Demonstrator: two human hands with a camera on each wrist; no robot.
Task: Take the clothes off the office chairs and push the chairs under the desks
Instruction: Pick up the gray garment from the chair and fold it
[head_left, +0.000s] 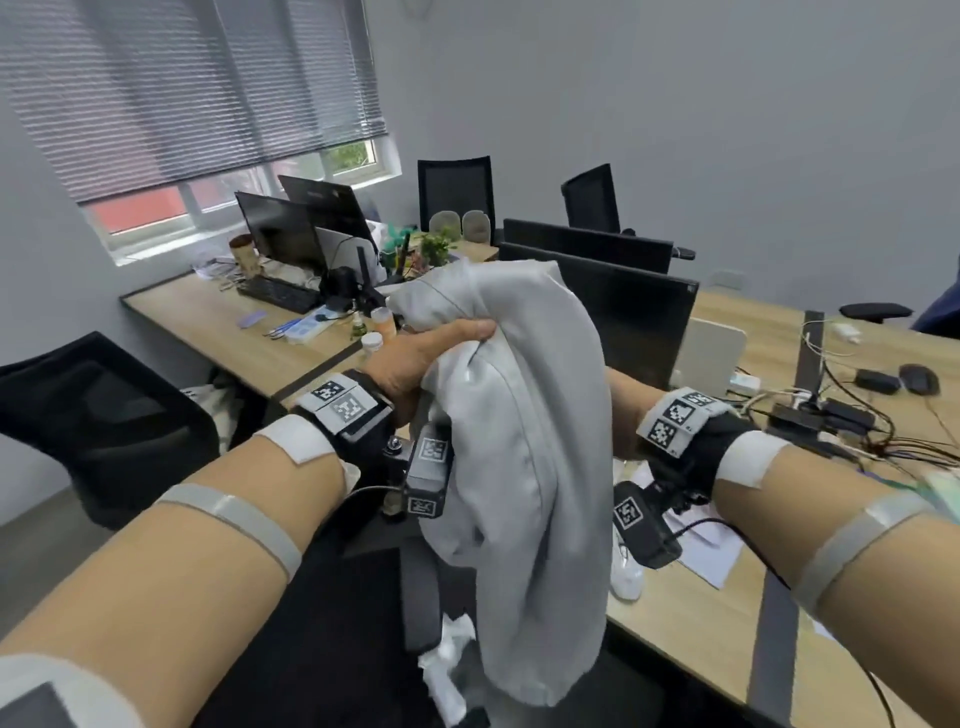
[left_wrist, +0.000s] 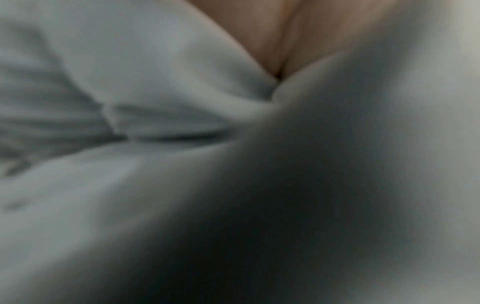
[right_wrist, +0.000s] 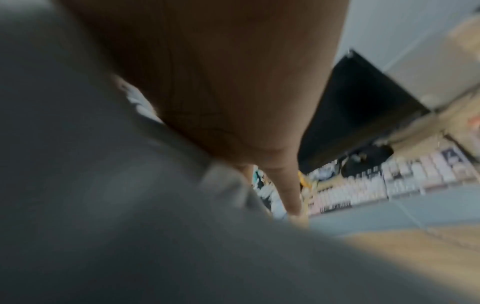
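Holding a light grey garment (head_left: 524, 441) up in front of the chest, the person has it bunched between both hands above a black office chair (head_left: 363, 597) whose seat sits directly below. The left hand (head_left: 421, 358) grips the cloth near its top, thumb laid across a fold and the fingers (left_wrist: 280, 37) buried in the fabric; the left wrist view is almost all blurred grey cloth with a wedge of skin at the top. The right hand (right_wrist: 221, 92) is behind the garment in the head view, so only its wrist shows there; the right wrist view shows the palm against the cloth and one finger reaching forward beside it, but whether that hand grasps the fabric I cannot tell. The garment hangs down in a long drape, its lower edge near a crumpled white piece (head_left: 447, 670) lying on the chair. Behind it runs the wooden tabletop (head_left: 691, 623), carrying dark monitors (head_left: 639, 322), a tangle of cables (head_left: 852, 421) at the right, and papers. A second black chair (head_left: 104, 415) stands at the left, pulled away from its desk, and two more stand at the far side
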